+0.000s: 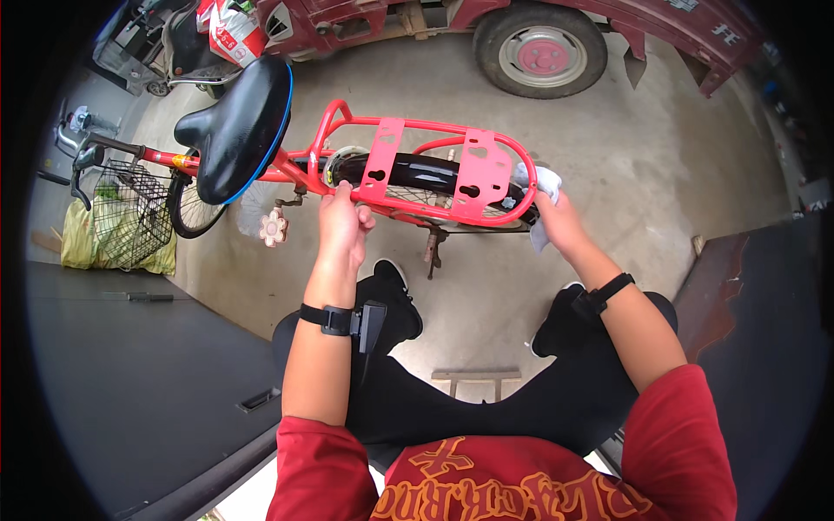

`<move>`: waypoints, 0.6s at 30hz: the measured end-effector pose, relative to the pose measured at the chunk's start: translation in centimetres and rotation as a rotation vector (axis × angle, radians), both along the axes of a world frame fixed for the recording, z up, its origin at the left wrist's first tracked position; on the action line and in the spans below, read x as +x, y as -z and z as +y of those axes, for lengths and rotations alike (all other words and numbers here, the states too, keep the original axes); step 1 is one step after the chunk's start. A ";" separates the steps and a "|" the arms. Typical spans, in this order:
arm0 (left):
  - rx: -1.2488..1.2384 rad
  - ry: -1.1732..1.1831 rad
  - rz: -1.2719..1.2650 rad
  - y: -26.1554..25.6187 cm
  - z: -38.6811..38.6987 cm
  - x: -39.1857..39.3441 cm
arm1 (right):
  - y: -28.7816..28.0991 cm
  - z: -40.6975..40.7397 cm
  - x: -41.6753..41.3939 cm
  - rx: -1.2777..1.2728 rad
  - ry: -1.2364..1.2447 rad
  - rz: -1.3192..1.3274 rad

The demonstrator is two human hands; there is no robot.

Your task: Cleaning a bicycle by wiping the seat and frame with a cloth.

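Before me stands a bicycle with a red frame, its rear rack (485, 172) crossed by two flat slotted plates. My left hand (342, 218) grips the rack's near rail, just behind the black saddle (244, 127). At the rack's rear end, my right hand (559, 218) holds a pale cloth (542, 179) around the back of the rear mudguard. Part of the cloth hides behind the hand and the rack tube. The black rear mudguard (423, 170) shows below the plates. A flower-shaped pedal (273, 227) sticks out low on the near side.
A wire basket (130, 211) hangs at the bicycle's front, with a yellow-green sack (75, 241) beside it. Beyond stands a red vehicle with a large wheel (542, 55). Dark panels flank me, one left (150, 365) and one right (769, 325). A small wooden stool (475, 376) shows below me.
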State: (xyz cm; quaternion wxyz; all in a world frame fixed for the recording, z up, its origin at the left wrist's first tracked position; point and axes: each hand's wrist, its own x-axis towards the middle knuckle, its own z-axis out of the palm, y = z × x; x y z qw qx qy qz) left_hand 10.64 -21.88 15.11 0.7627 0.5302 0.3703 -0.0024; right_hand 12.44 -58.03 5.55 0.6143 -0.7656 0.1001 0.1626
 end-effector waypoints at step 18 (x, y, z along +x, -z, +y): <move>0.078 -0.034 -0.120 2.9 -5.3 -3.2 | -7.4 0.3 0.6 -0.074 -0.169 0.217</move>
